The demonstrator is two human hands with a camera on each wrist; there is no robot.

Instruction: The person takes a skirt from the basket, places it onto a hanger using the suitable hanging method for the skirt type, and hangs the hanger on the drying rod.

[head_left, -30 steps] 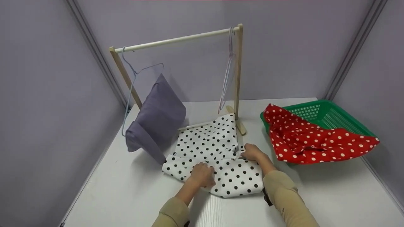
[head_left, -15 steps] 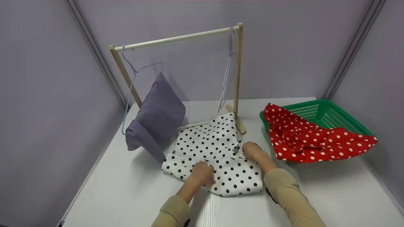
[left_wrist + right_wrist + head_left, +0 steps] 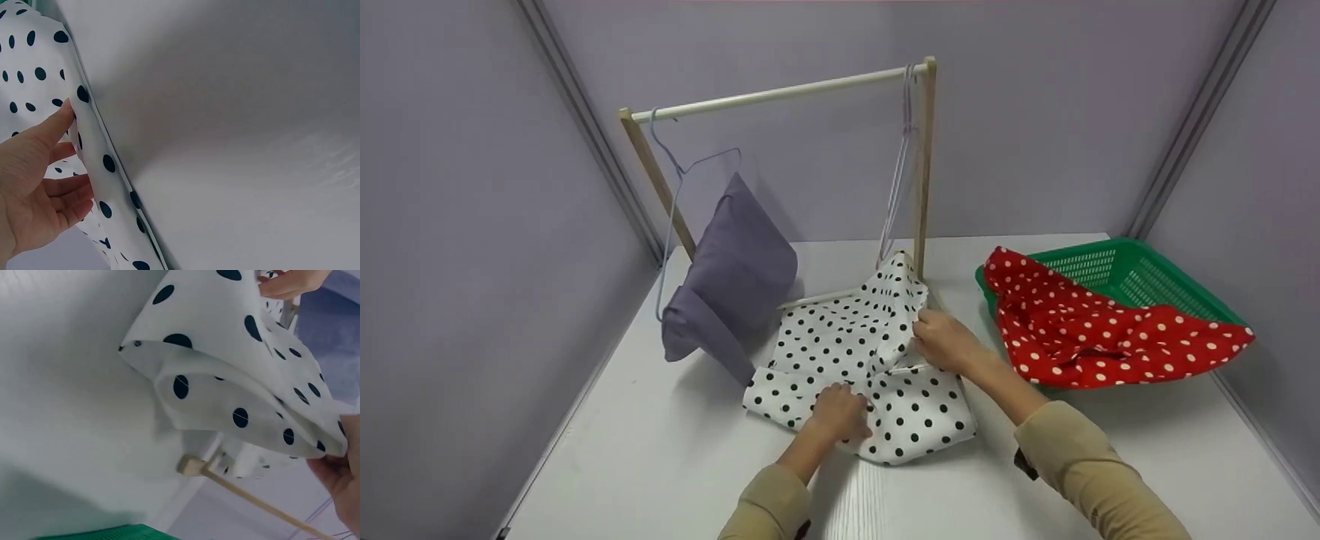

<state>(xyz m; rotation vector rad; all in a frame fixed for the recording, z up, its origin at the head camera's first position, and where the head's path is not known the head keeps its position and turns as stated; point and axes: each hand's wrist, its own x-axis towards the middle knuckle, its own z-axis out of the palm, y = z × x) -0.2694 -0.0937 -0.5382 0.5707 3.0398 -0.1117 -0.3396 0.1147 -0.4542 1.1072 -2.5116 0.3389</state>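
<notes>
A white cloth with black dots [image 3: 840,330] lies spread on the table, its near part folded over. My left hand [image 3: 840,414] rests on that fold; in the left wrist view, the thumb and fingertips [image 3: 70,107] of the left hand [image 3: 42,185] touch the folded edge. At the cloth's right side, my right hand [image 3: 945,341] pinches its edge and lifts it into a raised ridge. From the right wrist camera, the right hand [image 3: 343,478] grips a corner of the dotted cloth [image 3: 225,365], with loose layers hanging below.
Behind stands a wooden rack [image 3: 780,96] with a blue hanger [image 3: 671,217] at left and more hangers [image 3: 896,187] at right. A purple cushion-like bundle [image 3: 735,270] leans at left. A green basket [image 3: 1177,285] holds red dotted cloth [image 3: 1095,330] at right.
My right hand has taken hold of the cloth's right edge, raising it and moving it up and to the left. The near right corner shifted slightly left. My left hand stays in place.
</notes>
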